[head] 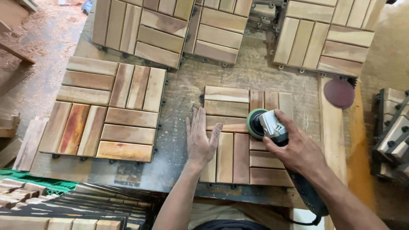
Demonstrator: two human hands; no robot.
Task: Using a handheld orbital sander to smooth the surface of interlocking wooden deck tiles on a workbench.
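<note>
Nearest the camera, two bare forearms are seen reaching up from the lower edge over the desk [255,72]. The right hand [298,147] is wrapped around a grey hand sander [272,127], its fingers closed over the housing, and the sander's green-rimmed round pad [254,123] is laid on a wooden deck tile [238,157]. The left hand [201,136] is pressed flat with fingers spread and straight, partly on the tile's left edge and partly on the bare desk beside it. The tile is placed near the middle of the desk, just in front of the person, and is made of short slats set in alternating directions on a dark plastic base.

To the left, a larger group of joined tiles [106,110] is laid, some slats tinted orange. Further back, more tiles [166,30] are spread along the far side, and another group [324,38] sits at the far right. A dark red sanding disc [339,93] is left on a plank at the right, well apart from the sander. Stacked tiles [68,208] are seen at the lower left, and others are stood on edge [392,132] at the right border. Sawdust covers the floor [47,38] at the upper left.
</note>
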